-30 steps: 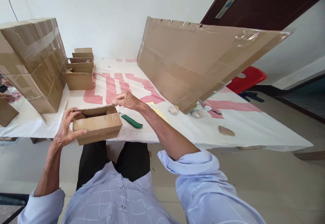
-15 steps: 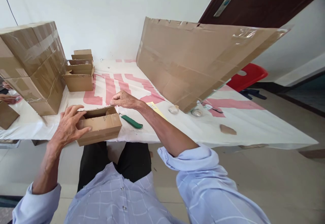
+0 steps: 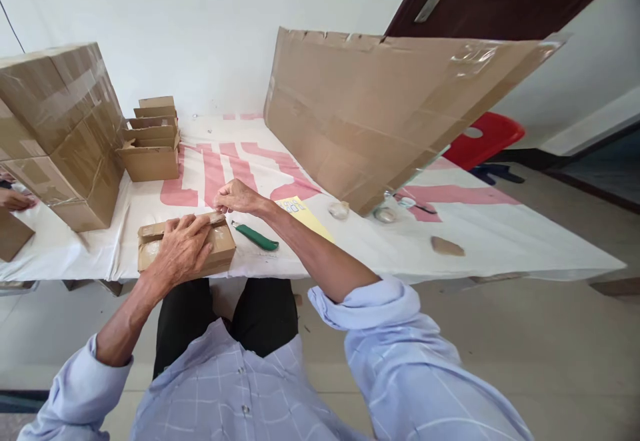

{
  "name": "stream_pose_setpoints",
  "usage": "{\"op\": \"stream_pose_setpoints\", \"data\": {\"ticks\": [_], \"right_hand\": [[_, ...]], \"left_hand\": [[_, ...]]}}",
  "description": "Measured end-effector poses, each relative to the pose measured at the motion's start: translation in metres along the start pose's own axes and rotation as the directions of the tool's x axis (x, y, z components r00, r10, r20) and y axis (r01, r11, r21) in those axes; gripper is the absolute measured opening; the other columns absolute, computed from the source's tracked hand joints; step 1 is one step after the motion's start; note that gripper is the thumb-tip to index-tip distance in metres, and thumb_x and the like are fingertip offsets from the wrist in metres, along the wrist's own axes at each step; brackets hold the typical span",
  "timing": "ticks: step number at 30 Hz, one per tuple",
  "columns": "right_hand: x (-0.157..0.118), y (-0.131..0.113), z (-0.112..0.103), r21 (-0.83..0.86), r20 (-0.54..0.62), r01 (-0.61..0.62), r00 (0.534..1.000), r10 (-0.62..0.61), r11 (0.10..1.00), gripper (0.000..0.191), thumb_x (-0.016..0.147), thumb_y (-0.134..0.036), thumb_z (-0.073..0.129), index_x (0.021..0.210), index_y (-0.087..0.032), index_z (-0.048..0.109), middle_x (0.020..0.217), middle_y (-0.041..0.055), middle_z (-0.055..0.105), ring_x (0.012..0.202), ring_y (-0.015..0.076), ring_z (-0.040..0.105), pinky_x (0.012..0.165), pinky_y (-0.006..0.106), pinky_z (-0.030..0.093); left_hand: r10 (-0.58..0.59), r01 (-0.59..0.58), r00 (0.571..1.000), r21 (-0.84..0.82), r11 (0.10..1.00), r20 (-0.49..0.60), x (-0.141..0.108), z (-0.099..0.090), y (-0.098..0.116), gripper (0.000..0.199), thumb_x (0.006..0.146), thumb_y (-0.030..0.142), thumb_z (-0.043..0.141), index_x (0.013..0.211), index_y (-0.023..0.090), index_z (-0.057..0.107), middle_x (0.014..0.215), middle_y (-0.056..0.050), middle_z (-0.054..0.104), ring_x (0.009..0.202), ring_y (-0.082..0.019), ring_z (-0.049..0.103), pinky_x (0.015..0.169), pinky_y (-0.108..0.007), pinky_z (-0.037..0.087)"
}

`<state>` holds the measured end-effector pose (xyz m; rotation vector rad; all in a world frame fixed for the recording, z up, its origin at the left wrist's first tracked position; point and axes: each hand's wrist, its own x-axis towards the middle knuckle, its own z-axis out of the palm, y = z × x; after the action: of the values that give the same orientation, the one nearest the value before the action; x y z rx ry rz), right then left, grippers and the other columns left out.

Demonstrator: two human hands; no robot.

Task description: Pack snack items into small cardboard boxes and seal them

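Observation:
A small cardboard box (image 3: 220, 257) lies at the table's front edge, its top flaps folded nearly flat. My left hand (image 3: 183, 247) rests flat across the top, fingers stretched out. At the box's right rear corner my right hand (image 3: 237, 196) is closed in a pinch; whatever sits between those fingertips is too small to make out. Just right of the box is a green-handled utility knife (image 3: 257, 237), its tip towards the box. Under my right forearm a yellow printed sheet (image 3: 306, 214) is partly hidden.
Taped cartons (image 3: 60, 141) are stacked at left, beside several open small boxes (image 3: 149, 161). A large cardboard sheet (image 3: 380, 107) leans at the back. Tape rolls (image 3: 385, 215) and a cardboard scrap (image 3: 447, 246) lie on the right. Another person's hand (image 3: 15, 199) shows far left.
My left hand has moved from the box's left end onto its top, and the open flaps are now down. My right hand stays pinched at the rear corner.

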<state>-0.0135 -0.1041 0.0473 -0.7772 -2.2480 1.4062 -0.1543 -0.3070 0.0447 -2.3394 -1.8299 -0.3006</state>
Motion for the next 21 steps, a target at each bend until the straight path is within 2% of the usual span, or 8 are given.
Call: {"op": "stream_pose_setpoints", "data": {"ticks": [2,4,7,9,14,17,21], "right_hand": [[-0.001,0.001,-0.001,0.069,0.017,0.012,1.000,-0.013,0.998,0.022,0.079,-0.031,0.076,0.064,-0.015,0.070,0.070,0.0048,0.072,0.064,0.0130,0.062,0.062,0.025,0.048],[-0.006,0.001,-0.005,0.113,0.061,0.093,0.993,-0.100,0.989,0.027,0.082,-0.041,0.080,0.075,-0.015,0.077,0.080,0.0057,0.076,0.073,0.0141,0.065,0.070,0.026,0.052],[-0.014,-0.001,-0.010,0.089,0.135,0.224,0.963,-0.235,0.970,0.034,0.079,-0.048,0.086,0.089,-0.016,0.083,0.093,0.0063,0.080,0.088,0.0182,0.068,0.081,0.030,0.054],[-0.017,-0.002,-0.011,0.050,0.137,0.277,0.950,-0.281,0.960,0.033,0.077,-0.046,0.086,0.090,-0.016,0.084,0.095,0.0065,0.080,0.092,0.0200,0.069,0.084,0.032,0.055],[-0.015,-0.004,-0.006,0.019,0.089,0.260,0.961,-0.261,0.965,0.031,0.081,-0.045,0.074,0.082,-0.015,0.080,0.085,0.0052,0.075,0.083,0.0182,0.064,0.077,0.031,0.050],[-0.013,-0.004,-0.004,-0.015,0.103,0.213,0.972,-0.210,0.977,0.033,0.080,-0.047,0.070,0.071,-0.015,0.072,0.071,0.0002,0.062,0.070,0.0135,0.051,0.065,0.028,0.039],[-0.010,-0.005,-0.003,-0.030,0.101,0.199,0.975,-0.195,0.980,0.032,0.079,-0.043,0.067,0.063,-0.017,0.060,0.063,-0.0042,0.046,0.065,0.0097,0.039,0.060,0.027,0.029]], "left_hand": [[-0.004,0.004,1.000,0.012,1.000,-0.003,-0.002,-0.002,0.000,0.028,0.107,0.028,0.052,0.128,0.019,0.068,0.148,-0.015,0.067,0.132,-0.037,0.059,0.108,-0.058,0.045],[-0.007,0.007,1.000,0.017,1.000,-0.009,-0.001,-0.004,-0.001,0.030,0.106,0.029,0.054,0.131,0.018,0.068,0.150,-0.016,0.066,0.132,-0.037,0.060,0.107,-0.058,0.045],[-0.022,0.023,0.999,0.017,1.000,-0.034,0.003,-0.004,-0.005,0.033,0.104,0.029,0.057,0.134,0.018,0.067,0.151,-0.017,0.066,0.131,-0.037,0.061,0.106,-0.057,0.046],[-0.032,0.032,0.998,0.012,0.999,-0.058,0.006,-0.002,-0.007,0.035,0.104,0.029,0.058,0.135,0.018,0.067,0.151,-0.017,0.066,0.131,-0.037,0.062,0.108,-0.057,0.045],[-0.017,0.019,0.997,0.018,1.000,-0.079,0.007,0.001,-0.009,0.037,0.104,0.029,0.056,0.136,0.016,0.067,0.151,-0.018,0.066,0.131,-0.037,0.062,0.109,-0.058,0.044],[-0.005,0.007,0.998,0.024,1.000,-0.069,0.006,0.001,-0.009,0.037,0.104,0.029,0.056,0.135,0.014,0.067,0.151,-0.018,0.067,0.132,-0.038,0.062,0.110,-0.059,0.043],[0.000,0.001,0.997,0.020,1.000,-0.077,0.006,0.000,-0.009,0.037,0.104,0.030,0.055,0.135,0.017,0.067,0.151,-0.017,0.067,0.131,-0.038,0.061,0.110,-0.059,0.043]]}}
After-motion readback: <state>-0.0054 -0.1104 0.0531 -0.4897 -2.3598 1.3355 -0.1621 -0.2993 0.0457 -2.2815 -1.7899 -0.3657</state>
